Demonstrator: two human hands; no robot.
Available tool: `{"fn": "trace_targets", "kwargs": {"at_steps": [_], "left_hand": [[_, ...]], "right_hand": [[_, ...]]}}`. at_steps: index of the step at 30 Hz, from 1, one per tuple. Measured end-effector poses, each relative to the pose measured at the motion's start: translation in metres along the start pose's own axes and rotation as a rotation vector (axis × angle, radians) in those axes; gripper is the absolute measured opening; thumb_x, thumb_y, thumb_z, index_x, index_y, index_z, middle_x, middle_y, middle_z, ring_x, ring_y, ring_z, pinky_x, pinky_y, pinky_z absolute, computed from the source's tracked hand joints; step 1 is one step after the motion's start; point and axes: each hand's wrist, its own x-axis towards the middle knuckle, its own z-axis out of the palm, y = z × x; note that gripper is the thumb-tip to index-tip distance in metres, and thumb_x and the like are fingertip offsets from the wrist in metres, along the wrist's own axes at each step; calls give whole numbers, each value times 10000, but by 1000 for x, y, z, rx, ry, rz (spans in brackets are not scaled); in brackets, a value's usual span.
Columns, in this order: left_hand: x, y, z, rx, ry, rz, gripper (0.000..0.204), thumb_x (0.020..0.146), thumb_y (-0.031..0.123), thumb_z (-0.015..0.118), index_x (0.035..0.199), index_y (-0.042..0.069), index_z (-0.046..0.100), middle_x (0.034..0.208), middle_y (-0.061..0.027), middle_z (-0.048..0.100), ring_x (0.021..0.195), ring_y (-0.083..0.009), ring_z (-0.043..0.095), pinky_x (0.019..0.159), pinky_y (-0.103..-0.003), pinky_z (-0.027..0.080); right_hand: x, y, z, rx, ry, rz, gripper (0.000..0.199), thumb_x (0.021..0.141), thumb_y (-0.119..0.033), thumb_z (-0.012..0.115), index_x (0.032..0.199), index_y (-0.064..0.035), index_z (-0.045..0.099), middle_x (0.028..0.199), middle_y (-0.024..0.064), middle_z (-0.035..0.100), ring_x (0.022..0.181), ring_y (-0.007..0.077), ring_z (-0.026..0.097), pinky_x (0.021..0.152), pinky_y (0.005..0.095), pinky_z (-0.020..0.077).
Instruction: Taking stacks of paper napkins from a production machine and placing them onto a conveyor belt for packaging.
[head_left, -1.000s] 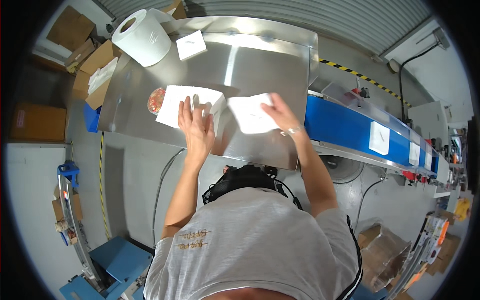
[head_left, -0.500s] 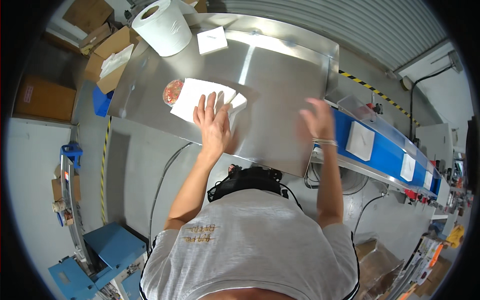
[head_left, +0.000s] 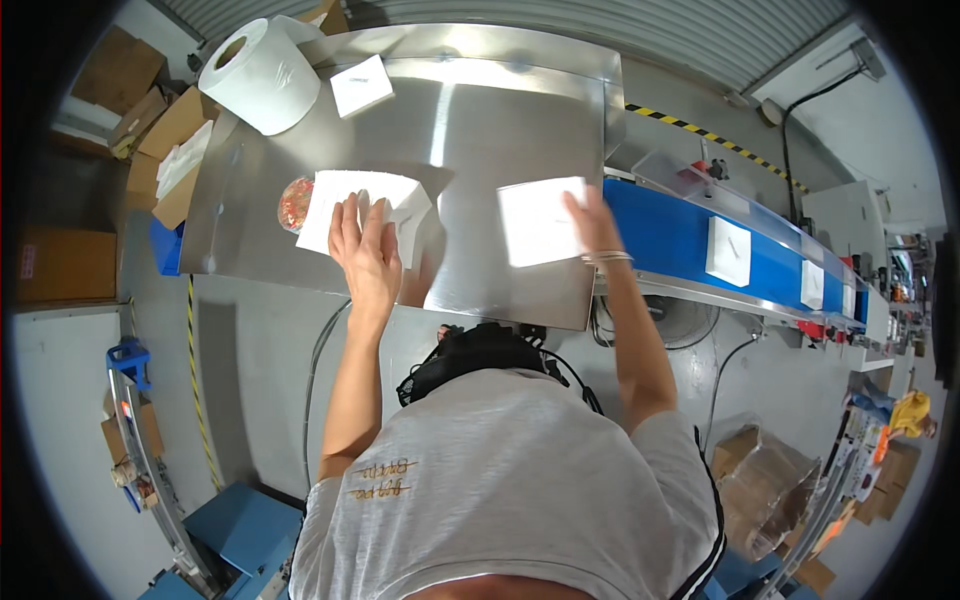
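Observation:
My left hand lies on a small pile of white packets at the left part of the steel table, fingers stretched out over the top one. The lower packets are partly covered by it. A round clear piece filled with red and pale bits sticks out at the pile's left side. My right hand, slightly blurred, grips the right edge of a flat white square packet over the table's right side, beside the conveyor. The thumb's hold on that packet is hard to make out.
A blue conveyor belt with a clear side guard runs off to the right, carrying several white packets. On the steel table stand a large white roll and another white packet at the back. Cardboard boxes stand left.
My right hand, empty before, now holds a white packet taken from the conveyor's near end. The belt's other packets have come closer. My left hand stays on the pile; the view has shifted.

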Motion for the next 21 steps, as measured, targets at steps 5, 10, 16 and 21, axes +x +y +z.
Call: {"fn": "trace_targets", "kwargs": {"at_steps": [5, 10, 16, 21], "left_hand": [[1, 1, 4, 21, 55, 53, 331, 836, 11, 599, 1161, 70, 625, 1328, -199, 481, 1268, -407, 388, 1047, -492, 308], [-2, 3, 11, -10, 85, 37, 312, 769, -7, 631, 1057, 100, 681, 1349, -158, 464, 1286, -410, 355, 1044, -560, 254], [-2, 3, 3, -60, 34, 49, 273, 762, -6, 629, 996, 119, 694, 1390, -137, 437, 1330, -412, 296, 1066, -553, 194], [8, 6, -1, -111, -21, 64, 300, 803, 125, 656, 1103, 113, 650, 1449, -189, 339, 1362, -417, 233, 1079, -555, 170]], "right_hand": [[9, 86, -122, -400, 330, 205, 463, 887, -417, 580, 1172, -52, 581, 1122, 186, 596, 1105, 288, 539, 946, 379, 413], [-2, 36, -103, -1003, 737, -99, 587, 766, -353, 711, 1216, -28, 521, 1170, 201, 576, 1062, 377, 549, 922, 437, 434], [3, -74, 57, -257, -345, -435, 440, 753, -201, 753, 1162, -168, 593, 1221, 85, 542, 1084, 257, 542, 850, 342, 492], [32, -60, 116, -193, -376, -783, 379, 801, -222, 725, 1137, -112, 591, 1277, 94, 505, 1157, 234, 493, 864, 332, 473]]}}
